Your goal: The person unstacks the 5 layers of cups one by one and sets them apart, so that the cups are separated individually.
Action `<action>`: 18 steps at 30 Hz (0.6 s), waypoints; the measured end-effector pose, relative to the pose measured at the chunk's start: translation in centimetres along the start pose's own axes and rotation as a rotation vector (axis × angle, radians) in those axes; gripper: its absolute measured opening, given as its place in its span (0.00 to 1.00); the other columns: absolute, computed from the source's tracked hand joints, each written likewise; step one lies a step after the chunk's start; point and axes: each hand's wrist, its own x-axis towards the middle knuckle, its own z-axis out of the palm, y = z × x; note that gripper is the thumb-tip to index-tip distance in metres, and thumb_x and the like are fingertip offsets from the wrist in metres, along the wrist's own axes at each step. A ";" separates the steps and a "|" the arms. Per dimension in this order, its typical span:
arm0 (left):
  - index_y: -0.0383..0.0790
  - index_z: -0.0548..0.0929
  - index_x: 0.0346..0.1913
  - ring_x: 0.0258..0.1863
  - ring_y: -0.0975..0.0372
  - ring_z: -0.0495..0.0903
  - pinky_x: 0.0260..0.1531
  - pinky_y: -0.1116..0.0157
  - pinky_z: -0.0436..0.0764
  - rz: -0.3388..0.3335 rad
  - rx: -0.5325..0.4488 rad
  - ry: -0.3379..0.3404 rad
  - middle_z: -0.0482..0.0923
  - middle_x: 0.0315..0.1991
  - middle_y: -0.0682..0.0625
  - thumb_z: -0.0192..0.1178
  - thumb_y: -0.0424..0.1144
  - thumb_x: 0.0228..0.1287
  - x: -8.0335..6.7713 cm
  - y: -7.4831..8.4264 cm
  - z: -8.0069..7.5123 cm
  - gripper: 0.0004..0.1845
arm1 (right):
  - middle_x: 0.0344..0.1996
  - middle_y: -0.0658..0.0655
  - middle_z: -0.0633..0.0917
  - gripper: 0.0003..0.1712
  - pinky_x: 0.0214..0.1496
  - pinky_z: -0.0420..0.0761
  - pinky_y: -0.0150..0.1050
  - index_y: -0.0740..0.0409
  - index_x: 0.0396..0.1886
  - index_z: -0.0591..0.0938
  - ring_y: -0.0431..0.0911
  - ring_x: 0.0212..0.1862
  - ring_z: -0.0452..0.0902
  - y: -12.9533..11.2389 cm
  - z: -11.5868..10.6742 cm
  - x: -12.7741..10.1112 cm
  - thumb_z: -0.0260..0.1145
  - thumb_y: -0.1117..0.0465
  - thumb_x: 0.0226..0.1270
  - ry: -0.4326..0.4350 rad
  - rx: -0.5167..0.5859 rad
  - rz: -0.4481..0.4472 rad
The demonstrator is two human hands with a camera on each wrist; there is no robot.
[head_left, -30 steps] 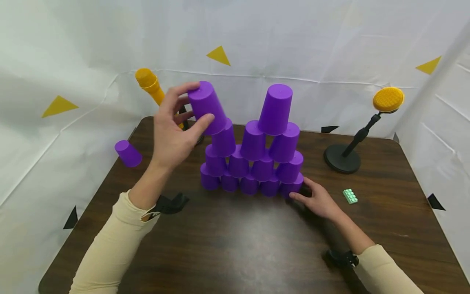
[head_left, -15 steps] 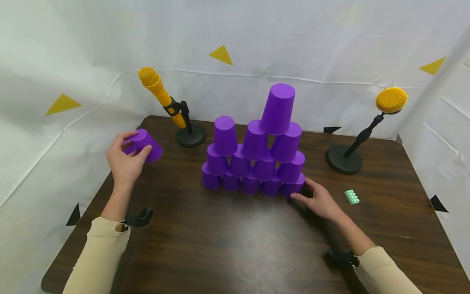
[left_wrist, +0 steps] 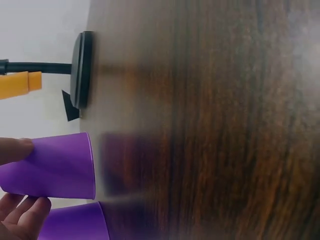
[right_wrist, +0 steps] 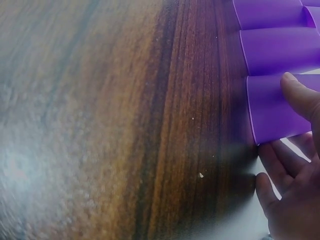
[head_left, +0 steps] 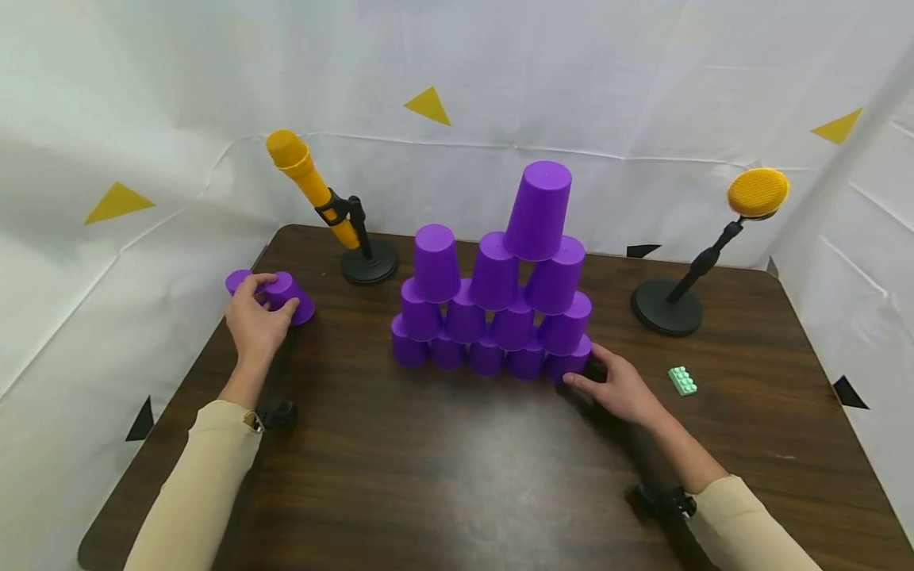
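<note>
At the table's left side, my left hand [head_left: 257, 329] grips an upside-down purple cup [left_wrist: 62, 167] between thumb and fingers, its rim right down at the tabletop. A second purple cup [left_wrist: 75, 223] stands close beside it, partly hidden behind the hand. Several more upside-down purple cups form a stepped stack [head_left: 466, 317] in the middle, with a single cup [head_left: 539, 212] on top at the right. My right hand [head_left: 620, 390] holds the bottom row's right-end cup [right_wrist: 272, 110], thumb on its near side and fingers at its outer side.
A yellow microphone [head_left: 303, 176] on a black stand rises behind, between the left hand and the stack. To the right stand a round yellow microphone [head_left: 758, 193] on a black base and a mint toy brick [head_left: 682, 381]. White sheeting [head_left: 614, 79] surrounds the dark wooden table [head_left: 428, 476].
My left hand has lifted a cup off the stack's upper left, carried it left and lowered it to the table beside the other cup. My right hand has stayed in place.
</note>
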 end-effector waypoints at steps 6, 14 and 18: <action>0.36 0.80 0.54 0.54 0.47 0.79 0.53 0.53 0.79 0.010 0.036 -0.008 0.79 0.54 0.39 0.75 0.33 0.51 0.3 -0.3 0.5 0.25 | 0.57 0.66 0.79 0.38 0.63 0.68 0.61 0.63 0.67 0.70 0.60 0.61 0.73 0.1 0.0 0.0 0.69 0.48 0.65 0.000 0.001 -0.005; 0.37 0.80 0.53 0.52 0.47 0.78 0.52 0.53 0.78 0.046 0.084 -0.004 0.78 0.51 0.39 0.74 0.32 0.52 0.3 -0.3 0.6 0.24 | 0.59 0.67 0.78 0.39 0.62 0.69 0.61 0.64 0.68 0.69 0.61 0.63 0.71 0.0 0.1 -0.1 0.69 0.48 0.65 0.007 -0.004 -0.011; 0.37 0.80 0.53 0.51 0.47 0.77 0.53 0.51 0.76 0.069 0.093 -0.004 0.78 0.51 0.38 0.74 0.31 0.52 0.3 -0.3 0.4 0.24 | 0.59 0.67 0.78 0.39 0.62 0.69 0.60 0.64 0.68 0.69 0.61 0.63 0.71 0.1 0.1 -0.1 0.69 0.49 0.65 0.009 -0.003 -0.013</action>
